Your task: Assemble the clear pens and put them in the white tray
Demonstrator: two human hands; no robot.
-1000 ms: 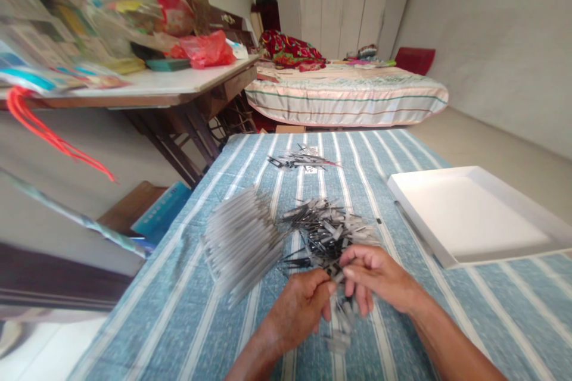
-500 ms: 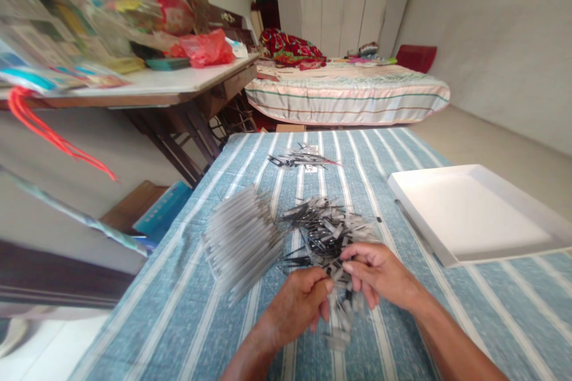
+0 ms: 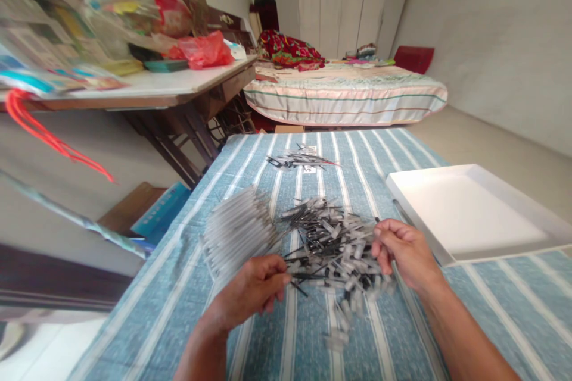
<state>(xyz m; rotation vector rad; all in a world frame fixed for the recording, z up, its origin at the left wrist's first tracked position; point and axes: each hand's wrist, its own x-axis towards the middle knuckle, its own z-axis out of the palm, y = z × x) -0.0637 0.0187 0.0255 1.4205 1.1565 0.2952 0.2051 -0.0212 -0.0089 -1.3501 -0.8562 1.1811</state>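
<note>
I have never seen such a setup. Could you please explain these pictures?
There is no machine: the left hand and right hand are a person's bare hands, seen from a camera worn on the head. On the blue-and-white striped tablecloth lie a row of slim pale tubes, a loose pile of small black and translucent pieces and, farther away, a heap of thin sticks. A shallow white box is at the right. Both hands are at the pile's edges; I cannot tell what, if anything, they pinch.

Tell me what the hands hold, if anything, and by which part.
Left hand: apparently a thin dark stick, pinched by one end, though blur leaves doubt. Right hand: cannot be told.
</note>
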